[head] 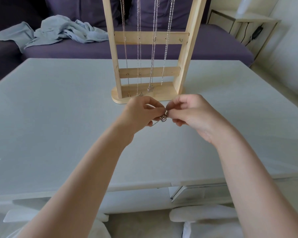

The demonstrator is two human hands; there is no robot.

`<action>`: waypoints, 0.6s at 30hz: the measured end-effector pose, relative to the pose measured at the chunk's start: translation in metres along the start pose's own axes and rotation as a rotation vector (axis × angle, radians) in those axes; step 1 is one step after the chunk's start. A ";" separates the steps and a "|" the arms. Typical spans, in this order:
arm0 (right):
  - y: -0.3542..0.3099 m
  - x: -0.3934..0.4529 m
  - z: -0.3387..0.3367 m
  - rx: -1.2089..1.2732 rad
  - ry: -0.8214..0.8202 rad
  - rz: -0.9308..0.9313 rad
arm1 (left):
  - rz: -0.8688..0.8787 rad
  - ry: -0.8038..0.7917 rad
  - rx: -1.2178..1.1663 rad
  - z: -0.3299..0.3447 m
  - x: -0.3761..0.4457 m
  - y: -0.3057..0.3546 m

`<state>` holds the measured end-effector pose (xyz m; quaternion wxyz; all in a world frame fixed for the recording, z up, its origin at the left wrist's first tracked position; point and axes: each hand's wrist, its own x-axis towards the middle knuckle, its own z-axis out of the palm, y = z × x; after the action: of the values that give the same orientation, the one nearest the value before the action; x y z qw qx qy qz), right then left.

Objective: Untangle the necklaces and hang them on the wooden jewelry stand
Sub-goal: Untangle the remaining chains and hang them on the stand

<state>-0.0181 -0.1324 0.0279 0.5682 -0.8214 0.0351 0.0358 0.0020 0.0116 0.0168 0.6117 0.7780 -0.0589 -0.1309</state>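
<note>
A pale wooden stand (pixel 149 37) rises upright on the table with four silver chains (pixel 153 48) hanging down its front; a fifth necklace (pixel 163 118), bunched with its pendant, is pinched between fingertips just before its base

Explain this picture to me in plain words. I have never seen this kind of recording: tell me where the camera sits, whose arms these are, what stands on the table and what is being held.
There is no machine here. The one picture comes from a camera worn on a person's head, looking forward and down, so the two bare arms reaching in from below are that person's own.

On the pale table stands a wooden jewelry stand, a frame with crossbars. Several chains already hang down it, their pendants near its base.

In front of the stand, the left hand and the right hand meet above the table. Their fingers pinch a small necklace between them; a pendant shows, but the chain is mostly hidden.

Behind the table is a purple sofa with a crumpled blue cloth on it.
</note>
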 end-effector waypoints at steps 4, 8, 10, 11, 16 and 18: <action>0.005 0.003 0.003 -0.267 -0.007 0.018 | 0.076 0.017 0.164 0.007 -0.001 -0.002; 0.007 0.003 0.003 -0.430 0.062 -0.003 | 0.066 0.006 0.231 0.009 0.001 -0.005; 0.010 0.004 0.005 -0.446 0.091 0.001 | 0.060 -0.019 0.222 0.009 0.000 -0.004; 0.011 0.005 0.005 -0.408 0.095 0.008 | 0.062 -0.022 0.220 0.009 0.000 -0.004; 0.005 0.002 0.002 0.096 0.004 0.090 | 0.036 0.049 0.109 0.008 0.003 -0.005; 0.004 0.001 0.002 0.113 -0.002 0.105 | 0.027 0.064 0.102 0.008 0.004 -0.006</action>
<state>-0.0173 -0.1323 0.0234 0.6111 -0.7849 0.0796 0.0644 0.0035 0.0043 0.0089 0.5745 0.8111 -0.0563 -0.0942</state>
